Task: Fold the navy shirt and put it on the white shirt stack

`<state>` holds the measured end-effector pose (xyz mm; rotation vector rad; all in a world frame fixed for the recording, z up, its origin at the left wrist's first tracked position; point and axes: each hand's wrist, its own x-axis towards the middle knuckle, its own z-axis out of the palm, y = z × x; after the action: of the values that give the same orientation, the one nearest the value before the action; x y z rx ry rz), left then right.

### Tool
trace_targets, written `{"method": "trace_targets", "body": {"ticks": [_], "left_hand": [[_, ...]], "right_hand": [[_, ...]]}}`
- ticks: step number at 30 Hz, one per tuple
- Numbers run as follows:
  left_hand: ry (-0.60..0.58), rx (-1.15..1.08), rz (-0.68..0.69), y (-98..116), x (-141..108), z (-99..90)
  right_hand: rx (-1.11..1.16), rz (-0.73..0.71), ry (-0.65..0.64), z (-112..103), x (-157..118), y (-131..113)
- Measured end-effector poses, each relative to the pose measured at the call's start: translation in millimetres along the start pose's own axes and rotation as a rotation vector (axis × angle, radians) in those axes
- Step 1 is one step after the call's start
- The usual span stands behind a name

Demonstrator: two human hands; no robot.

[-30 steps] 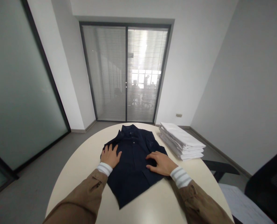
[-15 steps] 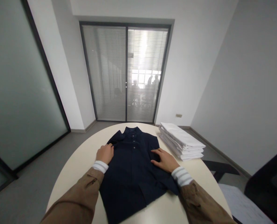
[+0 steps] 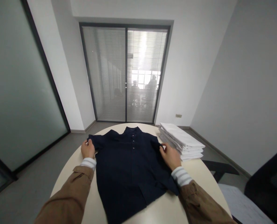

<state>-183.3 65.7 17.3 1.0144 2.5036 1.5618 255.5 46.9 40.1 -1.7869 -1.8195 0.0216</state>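
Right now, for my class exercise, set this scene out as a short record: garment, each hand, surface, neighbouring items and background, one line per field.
Garment: dark navy shirt, buttoned front up, collar pointing away from the person
Left hand: grips the end of the outstretched sleeve
Right hand: fingertips pinching cloth at the shirt's right side
Surface: pale, rounded table
Beside the shirt: stack of folded white cloth, right
Background: framed glass panels with blinds
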Motion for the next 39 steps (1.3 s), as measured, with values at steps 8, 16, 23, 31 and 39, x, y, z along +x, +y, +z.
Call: {"method": "trace_targets", "body": {"ticks": [8, 16, 23, 31, 39], "left_hand": [[0.095, -0.030, 0.347, 25.1, -33.9, -9.5], [-0.858, 0.329, 0.743, 34.7, -101.4, 0.3], [-1.054, 0.485, 0.705, 28.0, -92.1, -4.1], [-1.076, 0.525, 0.622, 27.1, -76.5, -9.0], [-1.057, 0.521, 0.654, 24.1, -75.6, -7.5]], "right_hand": [[-0.074, 0.113, 0.127, -10.2, 2.4, 5.4], [-0.303, -0.152, -0.026, -17.9, -1.6, 2.8], [0.028, -0.534, -0.364, 3.6, -10.9, -4.5], [-0.059, -0.305, -0.567, 14.4, -14.8, 7.3], [-0.105, -0.255, -0.475, 20.4, -10.6, 14.5]]}}
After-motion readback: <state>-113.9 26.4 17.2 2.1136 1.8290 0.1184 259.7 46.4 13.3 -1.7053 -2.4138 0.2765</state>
